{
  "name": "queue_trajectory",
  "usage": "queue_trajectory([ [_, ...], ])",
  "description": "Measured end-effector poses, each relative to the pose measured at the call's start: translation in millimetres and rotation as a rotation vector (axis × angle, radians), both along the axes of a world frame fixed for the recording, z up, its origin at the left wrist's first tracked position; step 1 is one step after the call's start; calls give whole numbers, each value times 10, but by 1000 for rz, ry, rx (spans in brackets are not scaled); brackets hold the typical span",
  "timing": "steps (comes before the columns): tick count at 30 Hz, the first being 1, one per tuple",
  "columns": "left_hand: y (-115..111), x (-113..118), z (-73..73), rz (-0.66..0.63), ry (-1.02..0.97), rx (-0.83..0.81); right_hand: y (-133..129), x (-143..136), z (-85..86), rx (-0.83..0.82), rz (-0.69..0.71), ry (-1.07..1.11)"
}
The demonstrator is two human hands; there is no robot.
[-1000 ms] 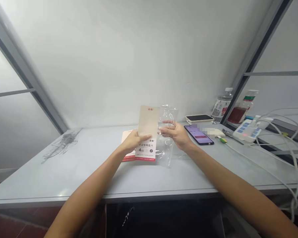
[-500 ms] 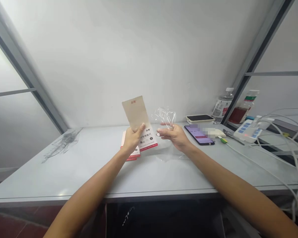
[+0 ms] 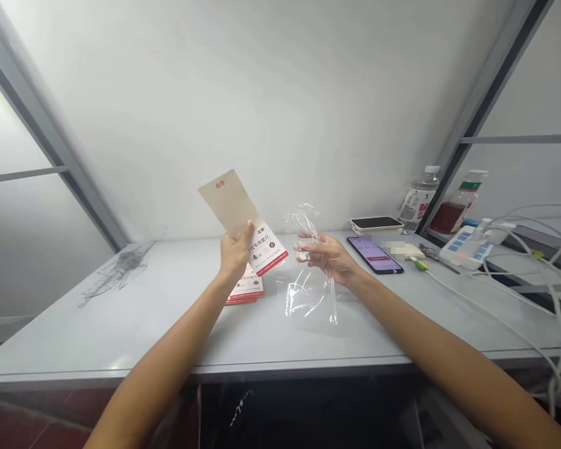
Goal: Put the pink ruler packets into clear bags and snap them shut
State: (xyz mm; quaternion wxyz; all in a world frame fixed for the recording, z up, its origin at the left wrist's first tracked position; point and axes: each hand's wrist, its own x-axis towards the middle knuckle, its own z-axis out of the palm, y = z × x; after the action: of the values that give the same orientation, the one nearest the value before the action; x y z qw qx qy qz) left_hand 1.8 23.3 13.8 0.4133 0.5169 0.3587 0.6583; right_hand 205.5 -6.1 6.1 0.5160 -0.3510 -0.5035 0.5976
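Observation:
My left hand (image 3: 235,252) is closed on a tall card packet (image 3: 231,202), beige above and white with a red strip below, tilted to the left. Under it, a small stack of similar red-and-white packets (image 3: 249,289) lies on the grey table (image 3: 159,324). To the right, my right hand (image 3: 325,254) has its fingers in or behind a crinkled clear plastic bag (image 3: 306,299) and holds it above the table. The bag and the packet are apart.
At the right are a lit phone (image 3: 374,254), another phone (image 3: 376,223), two bottles (image 3: 418,199) (image 3: 455,206), a white power strip (image 3: 467,246) and loose white cables (image 3: 486,315). Black scribbles (image 3: 116,271) mark the table's left side.
My left hand has moved left with the packet, which leans further left, showing more of the stack. The clear bag now hangs lower and more spread out from my right hand.

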Motion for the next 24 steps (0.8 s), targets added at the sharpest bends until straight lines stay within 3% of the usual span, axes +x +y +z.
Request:
queue_trajectory([
  [10, -156, 136, -32, 2, 128, -40, 42, -75, -68, -23, -11, 61],
  [16, -200, 172, -94, -198, 213, -69, 23, -158, -105, -8, -39, 86],
  [21, -188, 133, -94, -245, 213, -50, 47, -128, -98, 15, -139, 104],
  [24, -200, 131, -94, -387, 274, -59, 59, -114, -94, 14, -169, 125],
])
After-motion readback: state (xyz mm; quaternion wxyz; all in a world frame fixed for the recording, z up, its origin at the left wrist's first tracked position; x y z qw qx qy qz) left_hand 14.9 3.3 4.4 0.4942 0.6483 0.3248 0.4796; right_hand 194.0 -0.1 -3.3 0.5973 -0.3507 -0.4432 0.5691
